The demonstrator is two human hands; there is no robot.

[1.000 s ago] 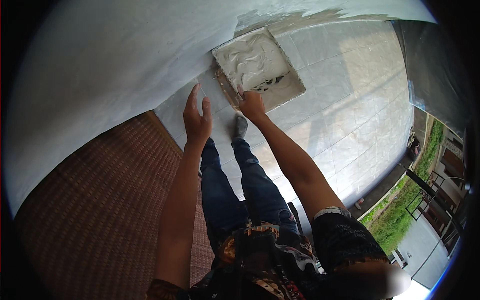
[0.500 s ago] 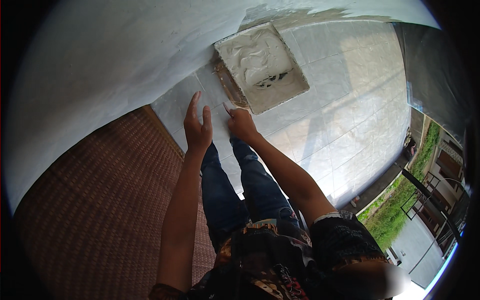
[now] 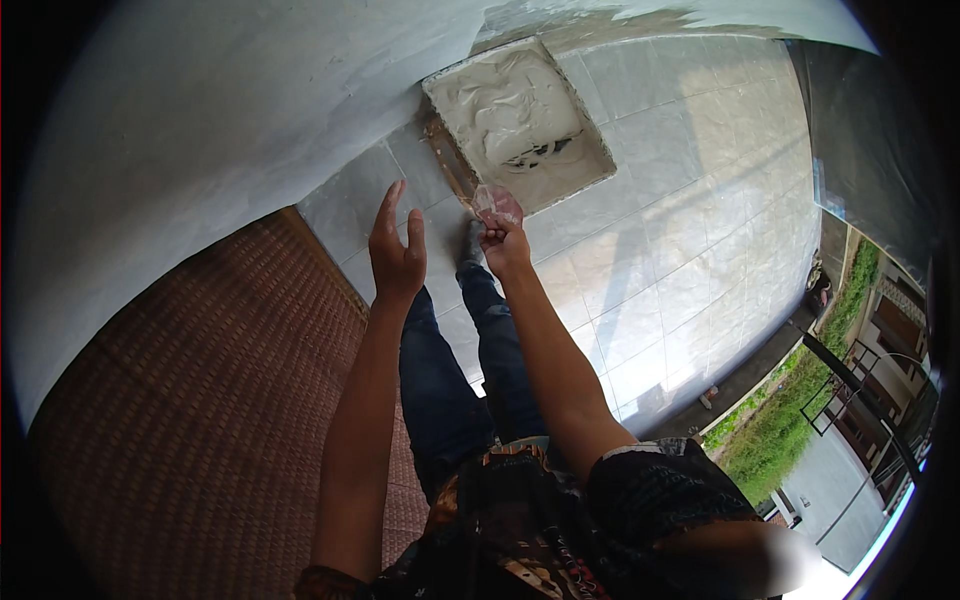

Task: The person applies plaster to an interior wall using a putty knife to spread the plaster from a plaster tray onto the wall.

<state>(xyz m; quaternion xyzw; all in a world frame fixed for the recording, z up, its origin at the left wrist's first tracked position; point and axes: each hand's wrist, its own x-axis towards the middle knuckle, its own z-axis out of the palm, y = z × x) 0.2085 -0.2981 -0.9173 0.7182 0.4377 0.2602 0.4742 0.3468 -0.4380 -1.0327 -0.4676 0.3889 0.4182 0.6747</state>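
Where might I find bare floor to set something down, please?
The widest bare stretch is tiled floor between the paste tray and the dark sheet at right. Crowded: the tray's near edge, with the right hand, its reddish scraper and a foot.

A flat pinkish-red scraper (image 3: 497, 206), smeared whitish, juts forward from the right hand (image 3: 507, 250), while beyond it lies a rectangular, crusty-rimmed tray (image 3: 597, 160) of wet greyish plaster (image 3: 502, 108), ridged at the far side.
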